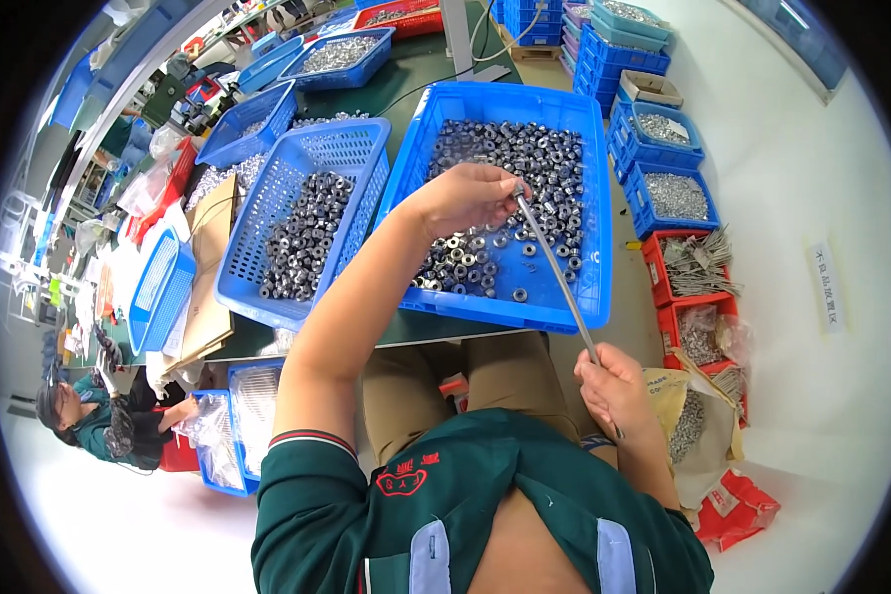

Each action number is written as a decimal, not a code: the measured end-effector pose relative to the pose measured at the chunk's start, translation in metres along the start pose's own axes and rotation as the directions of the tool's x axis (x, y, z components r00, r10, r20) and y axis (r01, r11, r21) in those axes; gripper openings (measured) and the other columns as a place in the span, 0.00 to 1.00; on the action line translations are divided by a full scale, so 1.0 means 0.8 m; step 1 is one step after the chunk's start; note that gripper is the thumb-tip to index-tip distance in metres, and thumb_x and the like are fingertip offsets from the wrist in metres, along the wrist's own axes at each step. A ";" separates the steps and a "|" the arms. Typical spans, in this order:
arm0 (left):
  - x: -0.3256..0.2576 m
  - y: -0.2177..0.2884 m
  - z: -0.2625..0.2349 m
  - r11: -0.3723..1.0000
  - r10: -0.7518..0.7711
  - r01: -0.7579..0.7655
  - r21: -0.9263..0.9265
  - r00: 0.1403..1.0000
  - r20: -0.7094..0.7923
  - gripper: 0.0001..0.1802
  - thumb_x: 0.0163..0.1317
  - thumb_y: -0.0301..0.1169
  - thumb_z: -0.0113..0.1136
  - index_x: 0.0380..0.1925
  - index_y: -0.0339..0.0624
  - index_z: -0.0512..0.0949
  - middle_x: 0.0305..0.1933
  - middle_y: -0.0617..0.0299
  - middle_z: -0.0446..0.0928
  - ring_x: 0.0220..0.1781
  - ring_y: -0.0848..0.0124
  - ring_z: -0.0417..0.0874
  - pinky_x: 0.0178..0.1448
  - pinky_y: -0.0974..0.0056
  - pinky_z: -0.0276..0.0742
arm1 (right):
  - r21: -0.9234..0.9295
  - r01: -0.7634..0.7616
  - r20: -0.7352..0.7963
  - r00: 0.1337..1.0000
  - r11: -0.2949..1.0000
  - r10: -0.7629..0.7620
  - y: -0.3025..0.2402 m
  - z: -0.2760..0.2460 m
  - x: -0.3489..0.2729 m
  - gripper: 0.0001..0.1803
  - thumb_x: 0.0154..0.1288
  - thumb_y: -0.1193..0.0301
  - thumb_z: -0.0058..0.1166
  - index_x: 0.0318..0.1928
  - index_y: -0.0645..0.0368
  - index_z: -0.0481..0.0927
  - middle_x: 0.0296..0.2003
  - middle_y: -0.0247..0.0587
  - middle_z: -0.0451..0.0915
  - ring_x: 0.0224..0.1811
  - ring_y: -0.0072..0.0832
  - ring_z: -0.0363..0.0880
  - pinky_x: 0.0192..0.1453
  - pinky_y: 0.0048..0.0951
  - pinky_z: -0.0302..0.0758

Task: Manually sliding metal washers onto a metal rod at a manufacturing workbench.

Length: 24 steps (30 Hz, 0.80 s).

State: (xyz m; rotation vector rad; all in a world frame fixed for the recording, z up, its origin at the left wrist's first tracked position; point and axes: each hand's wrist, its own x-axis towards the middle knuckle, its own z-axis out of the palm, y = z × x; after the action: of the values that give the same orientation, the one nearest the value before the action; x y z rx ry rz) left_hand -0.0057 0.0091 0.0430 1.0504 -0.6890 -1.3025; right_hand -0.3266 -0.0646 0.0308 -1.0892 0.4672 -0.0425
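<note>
My right hand grips the lower end of a thin metal rod that slants up and to the left over my lap. My left hand is closed at the rod's upper tip, pinching a small metal nut there. Both hands work above a large blue tray that holds several loose dark and silver nuts and lies on the green table in front of me.
A blue mesh basket of dark nuts stands left of the tray, with more blue bins behind. Stacked blue and red bins of metal parts line the floor at right. Another person sits at lower left. A brown sack of parts is by my right knee.
</note>
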 end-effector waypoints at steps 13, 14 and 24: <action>0.008 -0.014 0.001 0.692 -0.074 0.055 0.719 0.997 -0.005 0.17 0.52 0.38 0.64 0.40 0.43 0.81 0.32 0.62 0.81 0.32 0.73 0.80 0.38 0.68 0.75 | -0.128 0.127 -0.082 0.987 0.984 -0.138 0.000 0.018 0.030 0.06 0.66 0.70 0.47 0.33 0.60 0.69 0.17 0.23 0.63 0.11 0.09 0.57 0.13 0.13 0.54; 0.011 -0.017 -0.007 0.522 0.062 0.026 0.853 0.996 -0.069 0.15 0.51 0.38 0.64 0.38 0.44 0.82 0.32 0.61 0.81 0.32 0.69 0.81 0.38 0.66 0.75 | -0.128 0.122 -0.080 0.988 0.984 -0.133 0.001 0.016 0.029 0.06 0.66 0.70 0.47 0.33 0.60 0.69 0.17 0.23 0.63 0.11 0.09 0.57 0.13 0.13 0.54; 0.025 -0.063 -0.001 -0.309 0.050 0.114 0.944 0.993 -0.104 0.13 0.47 0.37 0.65 0.32 0.45 0.79 0.35 0.56 0.79 0.42 0.56 0.80 0.42 0.53 0.75 | -0.108 0.094 -0.120 0.987 0.990 -0.107 0.017 0.008 0.013 0.07 0.65 0.69 0.48 0.34 0.60 0.68 0.15 0.24 0.61 0.11 0.09 0.55 0.13 0.13 0.53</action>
State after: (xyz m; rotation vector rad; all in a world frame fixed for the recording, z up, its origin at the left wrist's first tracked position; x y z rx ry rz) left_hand -0.0234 -0.0071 -0.0059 2.5375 -1.8594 -0.2616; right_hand -0.3173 -0.0553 0.0183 -1.2148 0.5313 -0.1785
